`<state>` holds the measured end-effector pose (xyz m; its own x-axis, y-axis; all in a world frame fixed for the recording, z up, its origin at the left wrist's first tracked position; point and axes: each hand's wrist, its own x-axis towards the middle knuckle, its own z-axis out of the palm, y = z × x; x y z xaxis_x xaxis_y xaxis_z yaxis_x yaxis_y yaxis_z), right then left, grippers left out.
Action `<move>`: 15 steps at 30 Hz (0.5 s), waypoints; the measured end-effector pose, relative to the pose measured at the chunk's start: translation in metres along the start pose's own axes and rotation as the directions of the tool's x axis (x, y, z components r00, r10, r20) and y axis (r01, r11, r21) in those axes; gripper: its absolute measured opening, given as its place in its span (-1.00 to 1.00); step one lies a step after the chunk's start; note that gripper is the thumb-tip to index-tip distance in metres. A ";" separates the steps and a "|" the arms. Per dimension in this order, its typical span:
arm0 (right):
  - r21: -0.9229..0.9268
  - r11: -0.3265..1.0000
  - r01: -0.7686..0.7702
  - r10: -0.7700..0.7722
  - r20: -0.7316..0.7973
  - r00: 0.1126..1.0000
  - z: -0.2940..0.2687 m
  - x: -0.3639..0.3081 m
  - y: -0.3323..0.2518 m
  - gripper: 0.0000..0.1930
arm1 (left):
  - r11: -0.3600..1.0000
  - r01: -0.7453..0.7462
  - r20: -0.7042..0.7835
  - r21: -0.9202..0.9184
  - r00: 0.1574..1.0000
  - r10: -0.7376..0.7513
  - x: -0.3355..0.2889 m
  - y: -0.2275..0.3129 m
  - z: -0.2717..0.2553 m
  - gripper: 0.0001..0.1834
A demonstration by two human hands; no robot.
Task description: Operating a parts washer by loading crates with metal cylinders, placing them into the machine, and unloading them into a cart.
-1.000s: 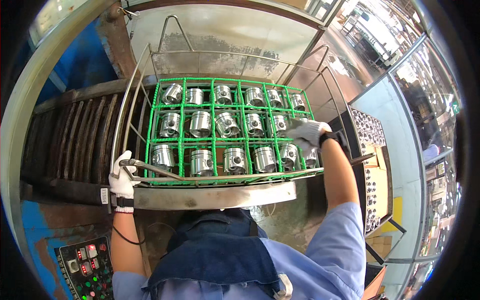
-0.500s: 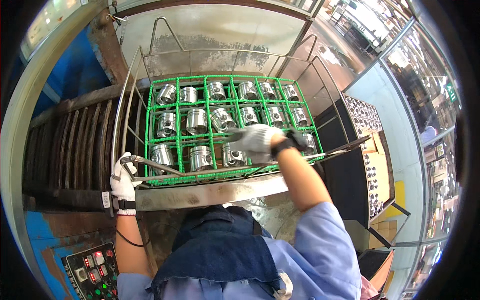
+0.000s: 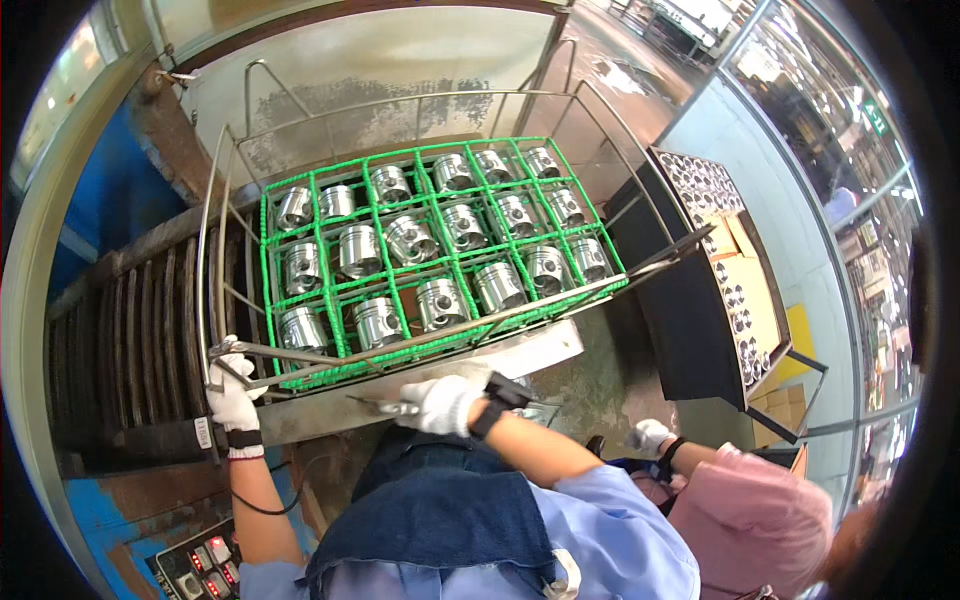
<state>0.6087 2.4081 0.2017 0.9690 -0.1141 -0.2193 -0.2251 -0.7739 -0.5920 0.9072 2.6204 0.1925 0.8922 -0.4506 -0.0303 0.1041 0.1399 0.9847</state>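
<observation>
A wire basket (image 3: 420,97) with green-wrapped dividers (image 3: 372,215) holds several silver pistons (image 3: 358,250), standing or leaning in their cells. My left hand (image 3: 234,395), in a white glove, is closed around the metal handle bar (image 3: 285,352) at the basket's near left corner. My right hand (image 3: 440,403), gloved with a black strap at the wrist, is over the metal ledge (image 3: 530,355) near my body, apart from the pistons. Its fingers are bent round a thin grey pointed thing (image 3: 375,404) that sticks out to the left; its kind is not clear.
Dark slatted rails (image 3: 140,300) run left of the basket. A control panel (image 3: 200,570) is at the lower left. On the right stands a dark table (image 3: 665,300) with more pistons and cardboard. A co-worker in a pink sleeve (image 3: 750,500) is close at my right, one gloved hand (image 3: 650,436) showing.
My right hand has moved from over the pistons back toward my body, below the basket's near edge. My left hand stays on the handle bar. The view has turned, and a co-worker's arm now shows.
</observation>
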 end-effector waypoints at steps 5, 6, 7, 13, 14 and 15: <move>0.629 0.763 0.149 -0.021 -0.206 0.978 0.067 -0.016 0.089 -0.71 | 0.982 -0.031 -0.088 0.185 0.995 0.048 -0.002 0.000 0.003 -0.55; 0.333 0.926 0.180 -0.050 -0.365 0.930 0.068 -0.042 0.110 -0.69 | 0.977 -0.085 -0.072 0.197 0.992 0.101 -0.005 0.000 0.005 -0.57; 0.024 0.995 0.092 -0.068 -0.495 0.866 0.063 -0.072 0.129 -0.63 | 0.986 -0.096 -0.114 0.138 0.987 0.112 -0.002 0.001 0.007 -0.59; 0.844 0.137 -0.518 0.989 -0.085 0.122 0.001 -0.213 0.169 -0.64 | 0.996 0.089 -0.152 0.000 0.984 -0.088 0.005 -0.002 -0.003 -0.43; 0.831 0.137 -0.540 0.989 -0.084 0.122 -0.009 -0.225 0.171 -0.68 | 0.982 0.128 -0.148 -0.137 0.978 -0.148 0.009 -0.003 -0.005 -0.43; 0.880 0.103 -0.463 0.994 -0.080 0.069 -0.017 -0.232 0.175 -0.71 | 0.990 0.093 -0.169 -0.106 0.979 -0.110 0.009 -0.006 -0.007 -0.45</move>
<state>0.3462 2.2886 0.1621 -0.1491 -0.8274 -0.5415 -0.5618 0.5215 -0.6421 0.9175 2.6214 0.1853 0.9365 -0.3082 -0.1673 0.2330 0.1902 0.9537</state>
